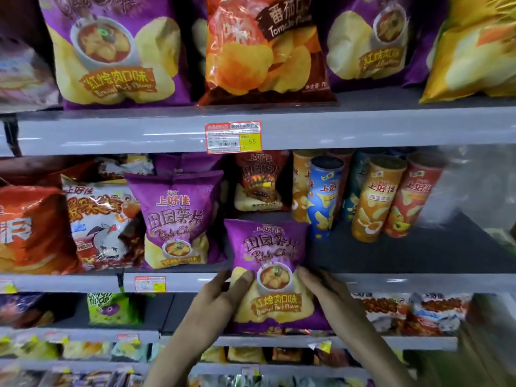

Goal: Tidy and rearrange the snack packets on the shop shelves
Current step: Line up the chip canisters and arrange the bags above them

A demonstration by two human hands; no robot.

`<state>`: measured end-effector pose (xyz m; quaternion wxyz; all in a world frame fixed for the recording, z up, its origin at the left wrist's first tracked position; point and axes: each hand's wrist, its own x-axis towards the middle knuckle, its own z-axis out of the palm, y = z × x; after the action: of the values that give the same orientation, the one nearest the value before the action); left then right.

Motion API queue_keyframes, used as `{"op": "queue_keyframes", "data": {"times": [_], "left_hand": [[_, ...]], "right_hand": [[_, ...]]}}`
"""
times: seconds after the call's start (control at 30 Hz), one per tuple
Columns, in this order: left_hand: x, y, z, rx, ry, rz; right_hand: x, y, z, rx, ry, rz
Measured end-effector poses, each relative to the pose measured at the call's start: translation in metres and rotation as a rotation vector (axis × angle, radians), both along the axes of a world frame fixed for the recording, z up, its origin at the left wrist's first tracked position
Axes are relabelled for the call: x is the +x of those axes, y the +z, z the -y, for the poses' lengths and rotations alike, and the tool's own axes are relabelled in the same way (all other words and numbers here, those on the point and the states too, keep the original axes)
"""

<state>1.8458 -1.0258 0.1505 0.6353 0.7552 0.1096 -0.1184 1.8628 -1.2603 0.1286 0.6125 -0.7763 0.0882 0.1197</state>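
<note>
Both hands grip a purple braised-pork chip packet (272,272) by its lower sides: the left hand (223,298) at 8 o'clock with its thumb across the front, the right hand (325,291) at 4 o'clock. Its fingers behind the bag are hidden. The packet's top overlaps the middle shelf (418,282), just beside a matching purple packet (176,219) at 10 o'clock. The canisters (363,196) at 2 o'clock are blurred.
</note>
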Motion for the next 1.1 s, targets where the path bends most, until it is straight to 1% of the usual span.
{"op": "queue_keyframes", "data": {"times": [0.07, 0.13, 0.2, 0.27, 0.4, 0.5, 0.63, 0.73, 0.9, 1.1], "left_hand": [[-0.003, -0.007, 0.006, -0.023, -0.027, -0.07], [-0.004, -0.008, 0.014, -0.066, -0.008, -0.101], [-0.004, -0.009, 0.017, -0.128, 0.001, -0.106], [-0.007, -0.007, 0.017, -0.178, -0.014, -0.093], [-0.016, -0.002, 0.016, -0.207, -0.062, -0.012], [-0.017, 0.003, 0.014, -0.231, -0.09, 0.081], [-0.018, 0.019, 0.02, -0.21, -0.182, 0.235], [-0.014, 0.035, 0.028, -0.142, -0.227, 0.364], [-0.008, 0.08, 0.045, 0.006, -0.292, 0.579], [-0.004, 0.137, 0.065, 0.054, -0.317, 0.838]], "right_hand": [[-0.003, 0.0, 0.0, 0.027, 0.054, -0.045], [-0.003, -0.004, -0.001, 0.035, 0.084, -0.091], [-0.005, -0.004, -0.003, 0.147, 0.127, -0.109], [-0.007, -0.003, -0.004, 0.233, 0.14, -0.097], [-0.015, 0.002, -0.001, 0.243, 0.136, 0.009], [-0.021, 0.015, 0.002, 0.285, 0.113, 0.115], [-0.029, 0.035, 0.014, 0.269, 0.086, 0.282], [-0.035, 0.054, 0.028, 0.258, 0.069, 0.366], [-0.037, 0.092, 0.046, 0.207, 0.015, 0.533], [-0.041, 0.145, 0.059, 0.157, -0.067, 0.728]]}}
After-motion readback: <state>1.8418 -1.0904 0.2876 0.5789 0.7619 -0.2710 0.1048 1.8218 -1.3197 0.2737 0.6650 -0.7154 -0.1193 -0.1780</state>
